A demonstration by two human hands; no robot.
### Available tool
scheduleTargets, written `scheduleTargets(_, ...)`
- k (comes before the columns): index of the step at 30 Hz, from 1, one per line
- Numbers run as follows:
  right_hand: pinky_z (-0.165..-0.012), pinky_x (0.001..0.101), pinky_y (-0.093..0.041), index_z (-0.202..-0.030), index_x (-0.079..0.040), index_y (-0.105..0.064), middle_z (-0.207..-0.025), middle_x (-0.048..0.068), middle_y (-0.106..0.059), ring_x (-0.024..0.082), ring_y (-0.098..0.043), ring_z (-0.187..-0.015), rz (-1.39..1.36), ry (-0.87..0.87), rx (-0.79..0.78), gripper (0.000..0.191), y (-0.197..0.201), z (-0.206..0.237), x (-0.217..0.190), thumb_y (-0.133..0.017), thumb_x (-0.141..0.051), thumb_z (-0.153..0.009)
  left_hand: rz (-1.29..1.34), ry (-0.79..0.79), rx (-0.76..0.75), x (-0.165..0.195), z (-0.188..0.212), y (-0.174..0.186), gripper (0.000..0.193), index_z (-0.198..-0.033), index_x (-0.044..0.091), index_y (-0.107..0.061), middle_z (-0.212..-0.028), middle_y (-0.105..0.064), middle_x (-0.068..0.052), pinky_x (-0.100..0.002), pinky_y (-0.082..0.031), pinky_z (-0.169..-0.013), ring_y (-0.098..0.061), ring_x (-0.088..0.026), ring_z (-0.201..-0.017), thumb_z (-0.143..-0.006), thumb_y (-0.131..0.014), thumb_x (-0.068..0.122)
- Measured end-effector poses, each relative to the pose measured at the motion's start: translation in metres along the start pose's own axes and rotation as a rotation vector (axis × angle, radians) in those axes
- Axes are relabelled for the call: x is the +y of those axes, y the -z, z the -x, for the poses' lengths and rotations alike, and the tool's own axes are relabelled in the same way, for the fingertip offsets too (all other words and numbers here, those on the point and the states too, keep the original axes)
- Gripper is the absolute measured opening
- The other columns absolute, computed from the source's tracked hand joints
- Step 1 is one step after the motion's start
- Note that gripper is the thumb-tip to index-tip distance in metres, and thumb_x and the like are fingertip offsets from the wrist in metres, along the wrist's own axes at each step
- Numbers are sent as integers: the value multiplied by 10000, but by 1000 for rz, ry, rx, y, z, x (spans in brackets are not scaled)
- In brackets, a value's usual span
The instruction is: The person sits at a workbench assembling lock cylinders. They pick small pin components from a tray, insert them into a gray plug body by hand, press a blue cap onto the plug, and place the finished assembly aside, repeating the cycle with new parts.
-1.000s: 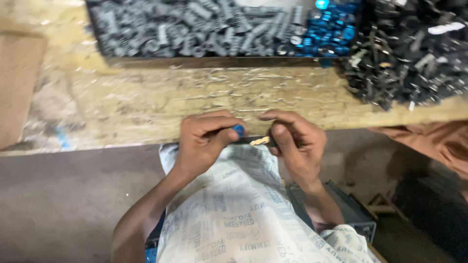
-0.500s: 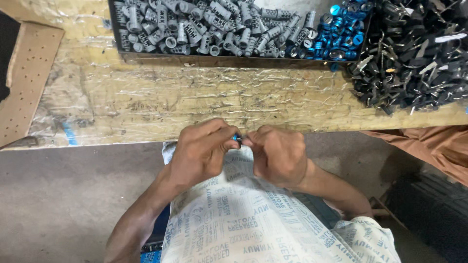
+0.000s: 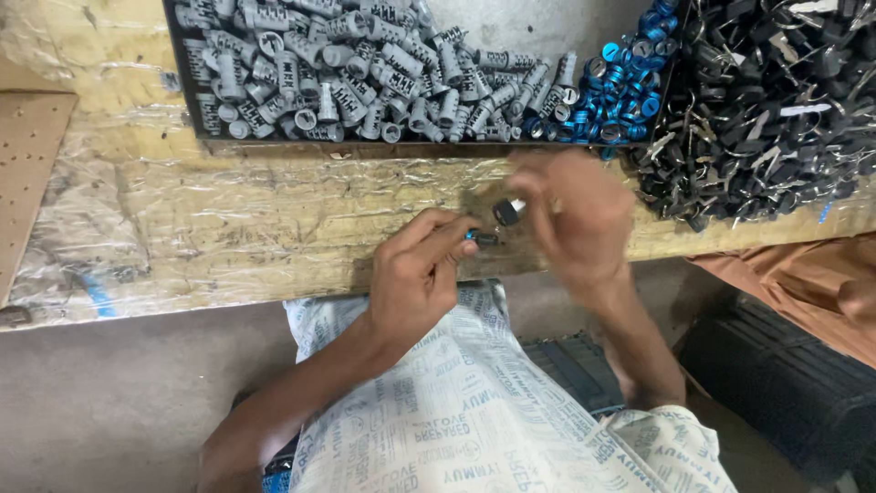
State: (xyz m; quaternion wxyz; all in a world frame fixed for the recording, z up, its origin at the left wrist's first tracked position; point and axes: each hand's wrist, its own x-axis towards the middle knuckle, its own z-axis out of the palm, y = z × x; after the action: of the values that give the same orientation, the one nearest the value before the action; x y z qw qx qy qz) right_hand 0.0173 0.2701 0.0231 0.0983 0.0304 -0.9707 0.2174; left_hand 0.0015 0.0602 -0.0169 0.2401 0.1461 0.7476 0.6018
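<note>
Head view, looking straight down, leaves several things unclear. Motion blur smears the right hand (image 3: pixel 575 219), so its fingers cannot be separated; a small dark cylindrical piece (image 3: pixel 506 212) with a pale end sits at its fingertips, and whether the hand is closed on it or only touching it cannot be told. The left hand (image 3: pixel 420 274) is sharp: its thumb and forefinger pinch a small part with a blue end (image 3: pixel 478 238), which sits just below and beside the dark piece, close but not clearly touching. The top edge cuts off a dark tray (image 3: pixel 187 82) and its heap of grey cylinders (image 3: pixel 365 68); a cluster of blue rings (image 3: pixel 616 91) lies at the heap's right end, and whether it shares the tray is hard to tell. A pile of black keys (image 3: pixel 776 100) runs off the right edge. A perforated brown board (image 3: pixel 27 173) is cut by the left edge.

All of this rests on a worn wooden bench (image 3: pixel 228 228) covered with crinkled clear plastic. Below its edge lies a grey floor (image 3: pixel 109 402), and orange cloth (image 3: pixel 803 283) shows at the right. A printed white cloth (image 3: pixel 456 411) covers the person's lap.

Both forearms rise from the bottom edge, the hands meeting over the bench's near edge, the left curled with knuckles up.
</note>
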Motion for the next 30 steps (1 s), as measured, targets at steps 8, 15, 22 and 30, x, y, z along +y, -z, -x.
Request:
scheduleTargets(8, -598, 366, -472, -977, 88, -721, -826, 206, -684, 294, -634, -629, 187, -11, 144, 53, 5, -99, 99, -754, 53, -956, -430, -192, 32, 2, 0, 22, 315, -1230, 6, -670, -1200, -637, -148, -394, -567, -703, -721, -266, -834, -920, -721, 39)
scheduleTargets(15, -625, 404, -491, -900, 70, -725, -784, 190, -693, 322, -638, -638, 292, -132, 160, 71, -23, -110, 128, -762, 10, -911, -143, -63, 207, 2, -8, 48, 154, -1094, 25, -707, -1047, -709, -70, -305, -553, -668, -690, -190, -809, -948, -747, 54)
scheduleTargets(22, -556, 411, -484, -871, 93, -733, -690, 215, -683, 336, -648, -550, 231, -195, 198, 155, -20, -109, 128, -809, -23, -940, 258, 140, 85, 13, -13, 41, 89, -1011, 25, -754, -866, -737, -22, -209, -466, -529, -595, -38, -642, -938, -757, 76)
scheduleTargets(30, -647, 281, -541, -962, 44, -747, -830, 98, -739, 149, -692, -704, 9, -178, 168, 55, -10, -107, 104, -740, -3, -990, 342, 196, 74, 12, 4, 33, 93, -1010, 18, -776, -787, -705, -18, -201, -430, -537, -542, -28, -631, -934, -757, 69)
